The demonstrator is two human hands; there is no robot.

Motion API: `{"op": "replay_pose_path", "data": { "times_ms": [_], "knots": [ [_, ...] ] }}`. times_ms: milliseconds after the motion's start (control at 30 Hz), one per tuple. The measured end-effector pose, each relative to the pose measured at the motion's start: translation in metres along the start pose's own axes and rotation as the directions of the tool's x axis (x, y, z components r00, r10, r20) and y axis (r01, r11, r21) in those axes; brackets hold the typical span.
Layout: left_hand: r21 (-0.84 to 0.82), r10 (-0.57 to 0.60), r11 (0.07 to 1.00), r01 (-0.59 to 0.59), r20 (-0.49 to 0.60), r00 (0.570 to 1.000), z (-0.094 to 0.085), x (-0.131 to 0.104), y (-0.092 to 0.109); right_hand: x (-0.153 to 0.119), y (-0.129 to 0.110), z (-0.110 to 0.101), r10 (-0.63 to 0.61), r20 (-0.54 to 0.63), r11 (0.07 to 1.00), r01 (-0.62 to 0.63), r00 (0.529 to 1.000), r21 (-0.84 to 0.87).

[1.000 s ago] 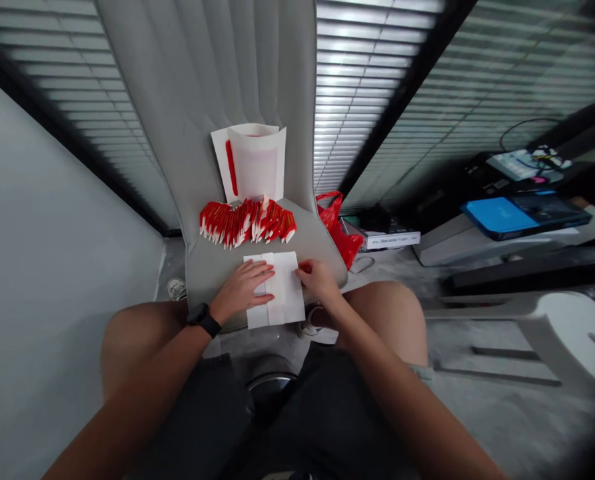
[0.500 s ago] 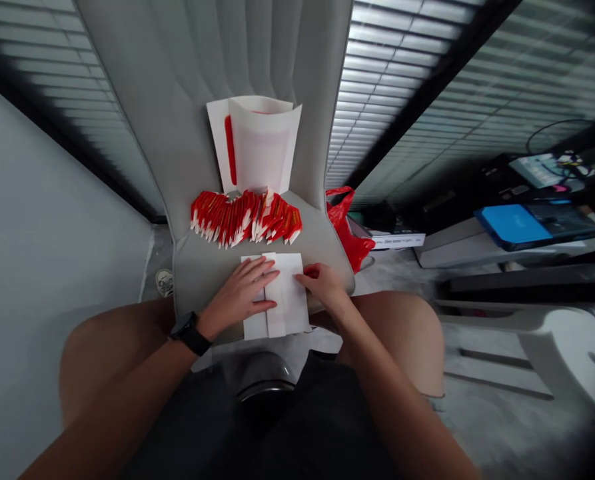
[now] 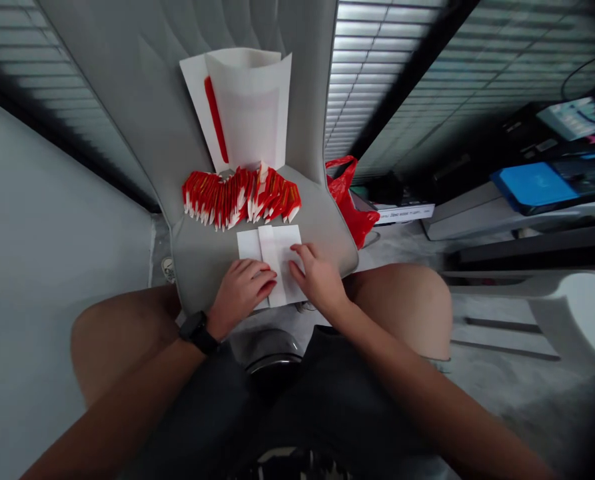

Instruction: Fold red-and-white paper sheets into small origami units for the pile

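A white folded paper [image 3: 286,241] lies on the front of the grey chair seat [image 3: 197,257], with a narrow raised strip running down its middle. My left hand [image 3: 244,287] rests on the paper's lower left part, fingers drawn together at the strip; whether they pinch it is hard to make out. On the right part of the paper sits my right hand [image 3: 320,277], its thumb and forefinger apart at the surface. Behind the paper, a row of red and white folded pieces [image 3: 227,197] spans the seat.
Large white sheets with a red stripe [image 3: 250,113] lean against the chair's backrest. A red plastic bag [image 3: 350,210] hangs beside the seat at right. Farther right are a blue item [image 3: 534,187] and a white stool [image 3: 587,313].
The view has shifted, so the seat's items appear higher. My left hand has slid lower on the paper and its fingers have drawn together. My right hand has moved further over the paper.
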State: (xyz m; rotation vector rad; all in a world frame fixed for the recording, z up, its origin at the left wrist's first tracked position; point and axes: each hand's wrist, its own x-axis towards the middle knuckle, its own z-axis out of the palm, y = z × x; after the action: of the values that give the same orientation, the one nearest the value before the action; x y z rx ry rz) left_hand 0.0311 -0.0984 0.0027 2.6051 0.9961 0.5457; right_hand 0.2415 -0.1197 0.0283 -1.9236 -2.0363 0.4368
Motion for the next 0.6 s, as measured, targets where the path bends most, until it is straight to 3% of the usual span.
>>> {"op": "replay_pose_path", "data": {
  "times_ms": [67,167,233,367,600],
  "knots": [
    [0.023,-0.019,1.000,0.018,0.013,1.000,0.006,-0.015,0.014,-0.020,0.003,0.001,-0.236,0.036,0.971,0.237,0.971,-0.033],
    [0.116,-0.035,0.993,0.030,0.041,0.999,0.018,-0.034,0.031,-0.047,0.015,0.012,-0.478,0.121,0.870,0.488,0.870,-0.071],
    [0.175,-0.050,0.984,0.041,0.048,0.998,0.025,-0.042,0.037,-0.058,0.024,0.025,-0.516,0.137,0.840,0.531,0.845,-0.111],
    [0.203,-0.033,0.979,0.029,0.016,0.999,0.032,-0.048,0.037,-0.062,0.037,0.048,-0.533,0.075,0.831,0.538,0.843,-0.144],
    [0.189,0.063,0.980,-0.061,-0.004,0.998,0.032,-0.055,0.031,-0.065,0.041,0.050,-0.563,-0.016,0.824,0.559,0.827,-0.090]
  ]
}}
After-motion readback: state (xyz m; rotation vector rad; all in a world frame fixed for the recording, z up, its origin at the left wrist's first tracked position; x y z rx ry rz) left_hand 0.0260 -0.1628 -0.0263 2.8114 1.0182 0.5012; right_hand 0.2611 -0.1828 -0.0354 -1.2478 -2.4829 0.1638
